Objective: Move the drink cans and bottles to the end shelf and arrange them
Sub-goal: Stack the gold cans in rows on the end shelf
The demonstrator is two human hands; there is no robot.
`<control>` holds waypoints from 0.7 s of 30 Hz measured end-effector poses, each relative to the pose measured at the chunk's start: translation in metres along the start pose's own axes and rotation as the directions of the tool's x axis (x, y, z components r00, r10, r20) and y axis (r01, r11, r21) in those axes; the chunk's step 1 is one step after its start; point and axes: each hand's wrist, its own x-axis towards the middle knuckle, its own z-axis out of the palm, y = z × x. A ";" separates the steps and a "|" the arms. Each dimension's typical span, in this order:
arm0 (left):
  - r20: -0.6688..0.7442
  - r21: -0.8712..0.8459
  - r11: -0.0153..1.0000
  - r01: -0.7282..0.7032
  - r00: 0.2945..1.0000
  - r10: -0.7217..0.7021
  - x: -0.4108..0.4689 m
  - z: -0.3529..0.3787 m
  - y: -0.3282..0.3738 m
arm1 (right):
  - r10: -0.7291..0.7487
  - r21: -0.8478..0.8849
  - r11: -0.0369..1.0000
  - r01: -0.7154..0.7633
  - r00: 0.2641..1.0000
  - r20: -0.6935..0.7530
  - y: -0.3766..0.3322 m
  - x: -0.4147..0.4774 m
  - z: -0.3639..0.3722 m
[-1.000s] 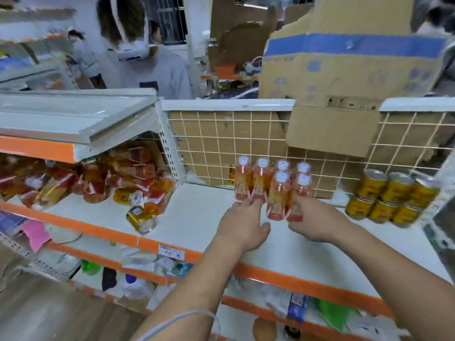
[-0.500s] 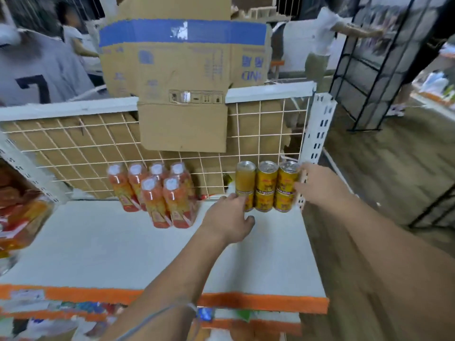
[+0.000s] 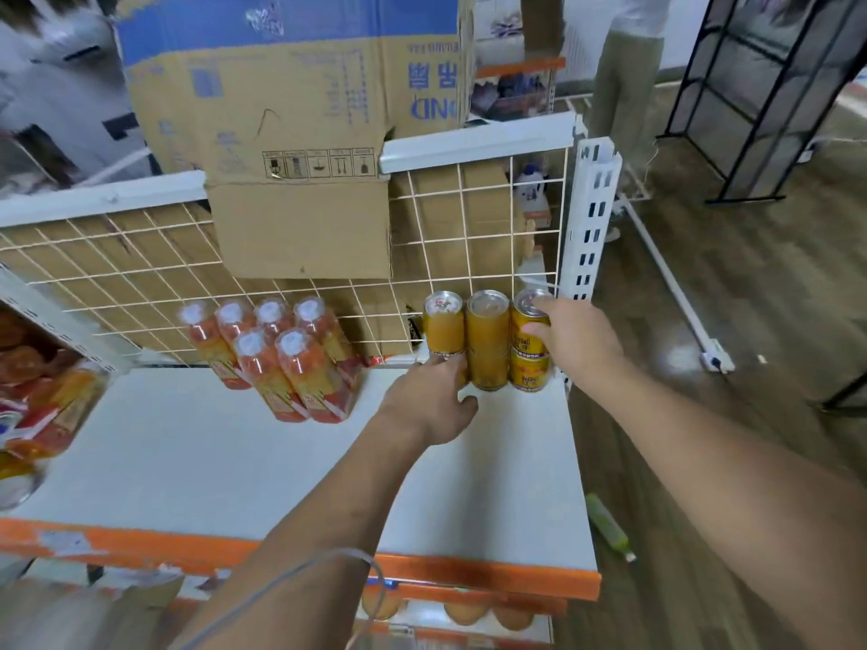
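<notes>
Bottles [image 3: 277, 354] stand left of cans [image 3: 490, 340], cardboard box [image 3: 300, 133] behind

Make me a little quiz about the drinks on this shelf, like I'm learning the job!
1. True or false: the orange bottles have white caps.
2. How many orange bottles stand on the shelf?
3. The right hand grips: A) a bottle, B) the top right can, C) nothing.
Key: 1 true; 2 six; 3 B.
</notes>
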 end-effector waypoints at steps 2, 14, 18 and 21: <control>-0.004 -0.011 1.000 0.010 1.000 -0.010 0.002 0.000 0.000 | -0.012 -0.056 0.998 0.013 1.000 0.016 0.001 0.002 0.001; 0.023 -0.023 1.000 -0.002 1.000 0.002 0.011 0.000 0.003 | -0.039 -0.151 0.988 0.041 0.999 0.016 0.010 -0.001 0.000; 0.025 -0.028 0.999 -0.021 0.999 0.022 0.013 -0.002 0.004 | -0.039 -0.152 0.987 0.043 0.999 0.029 0.009 -0.004 0.001; 0.037 -0.028 0.999 -0.026 0.999 0.028 0.012 -0.002 0.003 | -0.018 -0.138 0.990 0.023 0.999 0.036 0.009 -0.008 0.003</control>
